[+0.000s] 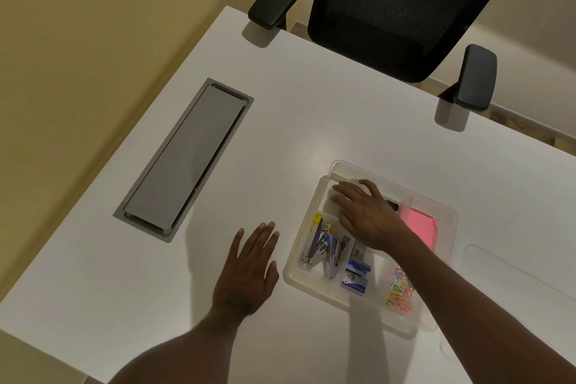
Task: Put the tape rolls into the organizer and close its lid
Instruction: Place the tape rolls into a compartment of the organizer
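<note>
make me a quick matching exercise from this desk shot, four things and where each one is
Things:
1. left hand
2. right hand
3. pink sticky notes
4. clear lid

Places:
A. in the organizer's far right compartment
B. flat on the table, left of the organizer
C. on the table, right of the organizer
D. reaching into the organizer's far left compartment

Pairs: 1-B, 2-D, 3-A, 4-C

A white tabletop (311, 109) carries a clear organizer (448, 215) at about four o'clock, its clear lid (511, 271) lying just beside it at three. A grey cable hatch (184, 159) sits flush at nine o'clock. The left hand (249, 271) rests flat at six.
</note>
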The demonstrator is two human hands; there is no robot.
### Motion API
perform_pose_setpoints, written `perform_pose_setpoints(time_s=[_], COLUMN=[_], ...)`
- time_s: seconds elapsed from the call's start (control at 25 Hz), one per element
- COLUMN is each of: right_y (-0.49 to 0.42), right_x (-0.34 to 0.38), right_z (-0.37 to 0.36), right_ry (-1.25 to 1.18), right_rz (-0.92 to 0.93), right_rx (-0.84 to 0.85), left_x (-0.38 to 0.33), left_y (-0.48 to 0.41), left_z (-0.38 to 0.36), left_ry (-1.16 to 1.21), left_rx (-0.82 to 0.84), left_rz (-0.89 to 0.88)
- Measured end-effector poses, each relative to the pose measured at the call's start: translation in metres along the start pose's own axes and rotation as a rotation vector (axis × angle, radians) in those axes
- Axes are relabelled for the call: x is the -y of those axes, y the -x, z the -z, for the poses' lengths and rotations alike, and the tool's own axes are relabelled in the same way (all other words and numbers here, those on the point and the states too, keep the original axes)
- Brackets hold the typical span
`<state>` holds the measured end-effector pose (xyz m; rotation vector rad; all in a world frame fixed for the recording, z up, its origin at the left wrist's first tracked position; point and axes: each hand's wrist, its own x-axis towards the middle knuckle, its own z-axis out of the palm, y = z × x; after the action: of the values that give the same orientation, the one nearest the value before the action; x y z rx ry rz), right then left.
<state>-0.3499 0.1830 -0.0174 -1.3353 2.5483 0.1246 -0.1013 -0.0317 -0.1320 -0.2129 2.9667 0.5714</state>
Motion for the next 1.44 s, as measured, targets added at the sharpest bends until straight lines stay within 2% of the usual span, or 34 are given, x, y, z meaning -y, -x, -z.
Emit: perform_pose_setpoints(time_s=[0.32, 0.56, 0.84, 1.04, 1.44], right_y=[0.008, 0.002, 0.008, 0.004, 0.008], right_x=[0.003, 0.024, 0.034, 0.040, 0.038], right_z=[-0.015, -0.017, -0.024, -0.026, -0.036], right_ry=[-0.033, -0.059, -0.043, -0.114, -0.166], right_rz=[-0.064, -0.268, -0.316, -0.445, -0.476], right_rx=[-0.040, -0.046, -0.051, -0.052, -0.065], left_x=[-0.002, 0.001, 0.001, 0.000, 0.000], left_y=[0.001, 0.002, 0.001, 0.001, 0.001], left_z=[0.006, 0.003, 0.002, 0.003, 0.003], left_ry=[-0.002, -0.003, -0.002, -0.016, -0.037], left_rx=[0.006, 0.006, -0.003, -0.004, -0.014], left_rz=[-0.001, -0.012, -0.018, -0.008, -0.020])
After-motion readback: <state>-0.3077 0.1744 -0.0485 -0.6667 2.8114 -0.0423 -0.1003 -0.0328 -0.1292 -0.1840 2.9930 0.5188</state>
